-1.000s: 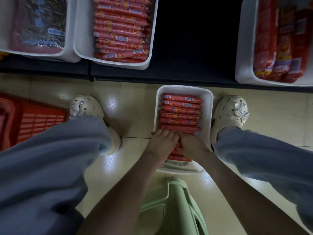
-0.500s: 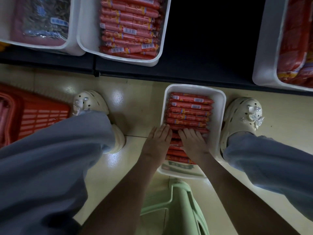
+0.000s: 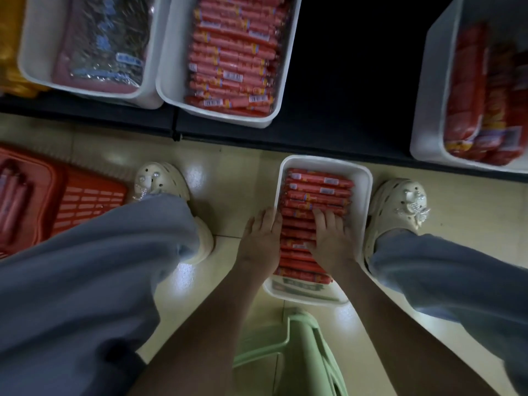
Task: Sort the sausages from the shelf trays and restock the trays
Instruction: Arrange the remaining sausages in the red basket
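Observation:
A white tray (image 3: 363, 178) stands on the floor between my feet, holding a stacked row of thin red sausages (image 3: 317, 192) laid crosswise. My left hand (image 3: 261, 241) lies flat along the tray's left side, fingers straight against the left ends of the sausages. My right hand (image 3: 331, 241) rests palm down on the middle of the row, fingers spread; neither hand grips anything. On the dark shelf above, a second white tray (image 3: 168, 81) is full of the same red sausages (image 3: 231, 52).
The shelf also carries a tray with a pink foil pack (image 3: 103, 44) at left and a tray of thick red sausage packs (image 3: 485, 95) at right, with a dark bare gap (image 3: 357, 67) between. A red basket (image 3: 85, 201) sits left; a green stool (image 3: 300, 352) is under me.
My hands have drawn apart. The left one slid from the sausages to the tray's left side, and the right one moved rightward and a little farther up the row.

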Motion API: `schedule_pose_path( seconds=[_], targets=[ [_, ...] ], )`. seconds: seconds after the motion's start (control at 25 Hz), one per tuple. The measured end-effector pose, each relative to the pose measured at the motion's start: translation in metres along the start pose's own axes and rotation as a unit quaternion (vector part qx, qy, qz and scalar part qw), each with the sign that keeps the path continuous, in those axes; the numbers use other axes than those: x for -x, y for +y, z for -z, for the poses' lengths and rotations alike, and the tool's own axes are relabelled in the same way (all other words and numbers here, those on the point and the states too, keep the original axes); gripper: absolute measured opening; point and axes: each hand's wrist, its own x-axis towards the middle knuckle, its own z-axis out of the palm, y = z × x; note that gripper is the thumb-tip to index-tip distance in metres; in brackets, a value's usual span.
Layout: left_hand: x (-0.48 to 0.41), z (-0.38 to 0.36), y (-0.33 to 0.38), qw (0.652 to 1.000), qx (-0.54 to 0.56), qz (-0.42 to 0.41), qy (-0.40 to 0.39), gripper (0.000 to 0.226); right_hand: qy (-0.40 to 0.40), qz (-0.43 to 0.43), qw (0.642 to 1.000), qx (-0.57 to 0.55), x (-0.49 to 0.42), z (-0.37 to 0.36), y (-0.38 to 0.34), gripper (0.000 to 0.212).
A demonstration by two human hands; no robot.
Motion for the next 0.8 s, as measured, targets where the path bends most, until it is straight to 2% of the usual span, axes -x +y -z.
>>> schedule_pose_path(
  seconds=[0.2,0.4,0.64,0.8],
  targets=[
    [0.014,0.067,0.013,0.997,0.051,0.038,0.052,0.06,0.113,0.061,0.988,-0.08,0.021,0.08,-0.042,0.056],
    [0.076,0.161,0.007,0.983,0.034,0.087,0.157,0.052,0.208,0.168,0.959,-0.1,0.053,0.165,-0.103,0.051],
    [0.191,0.247,-0.05,0.932,0.098,0.119,0.327,0.041,0.223,0.292,0.923,-0.117,0.1,0.226,-0.22,0.045],
    [0.28,0.254,-0.118,0.897,0.089,0.159,0.402,0.038,0.215,0.385,0.892,-0.097,0.125,0.239,-0.302,0.044]
  ],
)
